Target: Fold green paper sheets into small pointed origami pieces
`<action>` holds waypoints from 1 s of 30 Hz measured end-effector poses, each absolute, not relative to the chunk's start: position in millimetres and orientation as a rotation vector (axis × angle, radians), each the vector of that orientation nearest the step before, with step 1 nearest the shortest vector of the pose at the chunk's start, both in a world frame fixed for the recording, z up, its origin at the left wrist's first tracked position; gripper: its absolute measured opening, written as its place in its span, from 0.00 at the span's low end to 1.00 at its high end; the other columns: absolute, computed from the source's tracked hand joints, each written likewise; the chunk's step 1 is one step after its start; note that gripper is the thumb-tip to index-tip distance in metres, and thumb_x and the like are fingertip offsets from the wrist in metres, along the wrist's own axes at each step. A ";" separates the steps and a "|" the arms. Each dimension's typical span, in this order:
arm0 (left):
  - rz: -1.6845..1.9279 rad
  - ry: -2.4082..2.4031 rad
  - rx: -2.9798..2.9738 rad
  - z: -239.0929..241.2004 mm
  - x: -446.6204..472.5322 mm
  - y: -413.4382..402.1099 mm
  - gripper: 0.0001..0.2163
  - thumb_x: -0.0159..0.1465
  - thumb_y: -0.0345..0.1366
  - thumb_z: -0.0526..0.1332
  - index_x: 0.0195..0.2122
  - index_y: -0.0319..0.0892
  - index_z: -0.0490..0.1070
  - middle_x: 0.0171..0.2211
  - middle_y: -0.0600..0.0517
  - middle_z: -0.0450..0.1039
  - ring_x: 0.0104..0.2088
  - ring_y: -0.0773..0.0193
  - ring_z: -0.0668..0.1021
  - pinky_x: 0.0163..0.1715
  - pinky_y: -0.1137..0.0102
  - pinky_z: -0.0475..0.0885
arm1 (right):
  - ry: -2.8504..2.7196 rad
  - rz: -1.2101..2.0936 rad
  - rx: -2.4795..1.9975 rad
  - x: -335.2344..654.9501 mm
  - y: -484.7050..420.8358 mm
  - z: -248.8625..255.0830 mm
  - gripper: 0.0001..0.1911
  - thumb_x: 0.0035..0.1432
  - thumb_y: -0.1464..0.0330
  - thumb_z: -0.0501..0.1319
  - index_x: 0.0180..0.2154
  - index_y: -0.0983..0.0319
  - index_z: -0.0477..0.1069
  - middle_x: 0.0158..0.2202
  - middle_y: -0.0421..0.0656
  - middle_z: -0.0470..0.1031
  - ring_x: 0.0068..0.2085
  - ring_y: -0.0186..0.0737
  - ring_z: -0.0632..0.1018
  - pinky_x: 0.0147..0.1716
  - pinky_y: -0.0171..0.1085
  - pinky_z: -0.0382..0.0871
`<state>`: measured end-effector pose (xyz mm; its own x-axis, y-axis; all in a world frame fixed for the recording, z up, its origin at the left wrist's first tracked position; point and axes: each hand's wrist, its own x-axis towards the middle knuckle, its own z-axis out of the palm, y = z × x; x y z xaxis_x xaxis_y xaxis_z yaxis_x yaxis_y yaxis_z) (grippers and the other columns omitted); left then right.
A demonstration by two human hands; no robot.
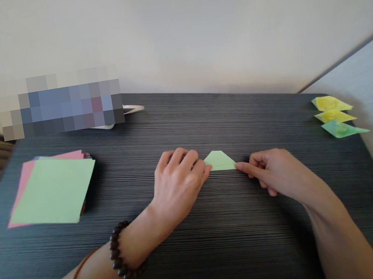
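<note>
A small light green sheet of paper (218, 161), folded into a flat-topped shape with slanted sides, lies near the middle of the dark table. My left hand (180, 180) grips its left corner, fingers curled and the thumb toward the paper. At the right corner, my right hand (272, 170) pinches the paper between thumb and forefinger, the other fingers bent under. Both hands rest low over the tabletop. The undersides of the left fingers are hidden.
On the left lies a stack of square paper, a light green sheet (52, 189) over a pink sheet (26, 176). Two yellow folded paper pieces (331, 103) and a green one (342, 128) line the right edge. A blurred-out object (68, 106) stands at the back left of the dark table (206, 244).
</note>
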<state>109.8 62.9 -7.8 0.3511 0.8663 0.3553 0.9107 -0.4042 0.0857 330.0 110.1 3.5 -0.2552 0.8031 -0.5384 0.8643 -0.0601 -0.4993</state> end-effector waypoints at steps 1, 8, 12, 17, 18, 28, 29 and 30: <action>-0.525 -1.633 -2.472 -7.8 110.1 62.8 0.12 0.64 0.35 0.57 0.24 0.41 0.70 0.26 0.52 0.71 0.31 0.61 0.72 0.32 0.63 0.63 | 2.103 -1.222 1.865 329.9 110.3 3.4 0.23 0.56 0.50 0.55 0.20 0.60 0.64 0.13 0.34 0.68 0.12 0.31 0.69 0.14 0.31 0.59; -0.509 -1.584 -2.475 -7.1 108.9 62.5 0.11 0.64 0.34 0.57 0.24 0.41 0.69 0.26 0.53 0.71 0.32 0.60 0.72 0.32 0.63 0.63 | 2.112 -1.224 1.867 330.1 110.0 3.5 0.24 0.56 0.49 0.54 0.19 0.60 0.64 0.13 0.35 0.68 0.12 0.31 0.70 0.14 0.31 0.58; -0.533 -1.559 -2.485 -6.6 109.1 61.9 0.13 0.65 0.36 0.57 0.23 0.41 0.69 0.25 0.52 0.71 0.31 0.60 0.72 0.33 0.63 0.64 | 2.118 -1.204 1.871 329.8 110.2 4.1 0.24 0.55 0.48 0.55 0.19 0.60 0.64 0.13 0.35 0.68 0.12 0.31 0.70 0.14 0.31 0.59; -0.545 -1.541 -2.488 -7.1 108.9 60.7 0.13 0.64 0.35 0.57 0.23 0.41 0.69 0.25 0.52 0.71 0.32 0.61 0.73 0.34 0.64 0.64 | 2.094 -1.131 1.871 328.4 111.2 3.3 0.27 0.56 0.46 0.52 0.17 0.59 0.62 0.12 0.35 0.69 0.10 0.32 0.68 0.14 0.33 0.57; -0.551 -1.539 -2.493 -7.3 108.0 60.8 0.13 0.64 0.35 0.57 0.23 0.41 0.69 0.25 0.52 0.71 0.32 0.61 0.73 0.34 0.63 0.64 | 2.091 -1.126 1.871 328.4 110.6 3.2 0.27 0.56 0.46 0.52 0.17 0.59 0.62 0.12 0.35 0.69 0.10 0.32 0.68 0.15 0.33 0.57; -0.744 -1.559 -2.737 -17.1 100.2 65.8 0.10 0.65 0.37 0.57 0.45 0.41 0.72 0.46 0.48 0.74 0.50 0.57 0.73 0.48 0.62 0.70 | 2.358 -0.822 1.948 324.4 101.6 -0.2 0.23 0.57 0.48 0.53 0.23 0.57 0.67 0.15 0.36 0.69 0.20 0.36 0.71 0.24 0.34 0.58; -0.734 -1.528 -2.764 -18.1 100.8 66.4 0.12 0.65 0.38 0.57 0.49 0.41 0.70 0.50 0.48 0.72 0.53 0.56 0.71 0.51 0.61 0.70 | 2.390 -0.770 1.943 323.4 101.8 -1.5 0.22 0.57 0.48 0.53 0.23 0.57 0.67 0.17 0.37 0.70 0.20 0.36 0.71 0.24 0.34 0.57; -0.714 -1.497 -2.786 -19.0 101.5 67.1 0.14 0.66 0.38 0.57 0.51 0.42 0.68 0.53 0.48 0.70 0.55 0.55 0.69 0.52 0.60 0.69 | 2.422 -0.727 1.932 322.5 102.1 -2.6 0.22 0.57 0.48 0.54 0.24 0.57 0.67 0.18 0.37 0.70 0.21 0.36 0.71 0.24 0.34 0.57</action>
